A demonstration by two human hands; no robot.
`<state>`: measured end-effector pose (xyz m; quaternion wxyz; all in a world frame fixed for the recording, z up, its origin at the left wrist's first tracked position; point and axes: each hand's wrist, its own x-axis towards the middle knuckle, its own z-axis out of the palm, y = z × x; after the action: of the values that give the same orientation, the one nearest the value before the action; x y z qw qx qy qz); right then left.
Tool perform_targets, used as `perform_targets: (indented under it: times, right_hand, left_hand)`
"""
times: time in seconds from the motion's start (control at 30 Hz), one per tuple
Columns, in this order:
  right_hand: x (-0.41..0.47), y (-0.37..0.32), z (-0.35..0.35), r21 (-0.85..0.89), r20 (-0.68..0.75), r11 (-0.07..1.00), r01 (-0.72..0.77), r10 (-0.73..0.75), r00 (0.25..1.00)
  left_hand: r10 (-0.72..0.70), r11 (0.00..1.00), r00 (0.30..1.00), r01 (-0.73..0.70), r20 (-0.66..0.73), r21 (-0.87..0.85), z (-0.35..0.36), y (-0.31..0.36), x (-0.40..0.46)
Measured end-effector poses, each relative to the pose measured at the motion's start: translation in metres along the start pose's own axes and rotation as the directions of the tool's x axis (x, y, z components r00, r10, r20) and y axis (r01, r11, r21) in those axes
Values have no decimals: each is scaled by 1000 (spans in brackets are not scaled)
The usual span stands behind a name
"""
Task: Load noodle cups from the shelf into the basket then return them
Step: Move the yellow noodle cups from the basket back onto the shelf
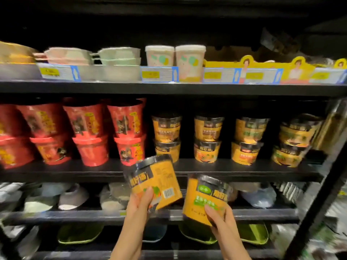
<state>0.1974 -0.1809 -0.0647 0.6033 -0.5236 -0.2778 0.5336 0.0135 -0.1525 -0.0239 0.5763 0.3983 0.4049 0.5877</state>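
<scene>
My left hand [139, 205] grips a yellow noodle cup with a black lid [154, 180], tilted to the left, in front of the middle shelf's edge. My right hand [220, 219] grips a second yellow noodle cup [205, 197] from below, just right of the first and a little lower. On the middle shelf [187, 170] behind them stand several matching yellow cups [208, 139], stacked two high in four columns. The basket is out of view.
Red noodle cups [90, 134] fill the left half of the middle shelf, stacked two high. The top shelf holds pale bowls [120, 56], white tubs [189, 57] and yellow display trays [262, 70]. Lower shelves carry bagged goods and green bowls. The rack's right upright [323, 199] slants close by.
</scene>
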Motion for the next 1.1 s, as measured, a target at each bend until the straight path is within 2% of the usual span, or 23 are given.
perform_targets:
  times: [0.2,0.3,0.47,0.63,0.77,1.1]
  right_hand:
    - [29,-13,50,-129,84,976,177,-167,982]
    - [49,-17,64,-201,107,949,242,-224,969]
    - [80,-20,76,-270,221,908,321,-266,938]
    - [102,-16,83,-365,283,851,378,-285,916]
    - [119,-10,83,-386,286,834,394,-298,911]
    - [153,-15,90,-603,272,673,428,-331,904]
  left_hand:
    - [208,957,965,-235,162,172,-12,47,51]
    - [277,934,947,-305,165,187,-4,60,75]
    - [302,931,949,-314,87,187,12,64,106]
    - [349,890,934,-355,75,285,23,55,128]
    - [400,825,914,-392,71,407,28,39,140]
    - [403,728,904,-412,145,548,34,25,170]
